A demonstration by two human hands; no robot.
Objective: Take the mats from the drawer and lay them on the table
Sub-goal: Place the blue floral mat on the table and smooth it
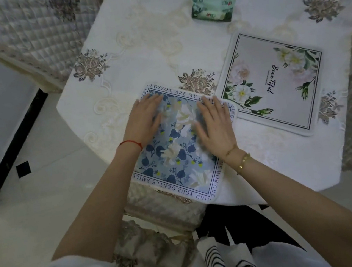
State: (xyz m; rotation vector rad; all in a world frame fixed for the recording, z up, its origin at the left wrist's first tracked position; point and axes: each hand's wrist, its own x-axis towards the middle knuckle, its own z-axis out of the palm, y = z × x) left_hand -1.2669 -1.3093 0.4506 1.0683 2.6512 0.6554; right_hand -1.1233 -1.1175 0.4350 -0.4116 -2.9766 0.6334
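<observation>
There is one view only, from a camera worn on the person's head, looking forward and steeply down. It sits close above the near edge of the table (pixel 287 158), so both forearms run up from the bottom of the picture toward the middle. The wide lens bends the table's edges outward and takes in floor on the left (pixel 26 154) and a quilted chair cover (pixel 27 34) at the top left corner.
</observation>
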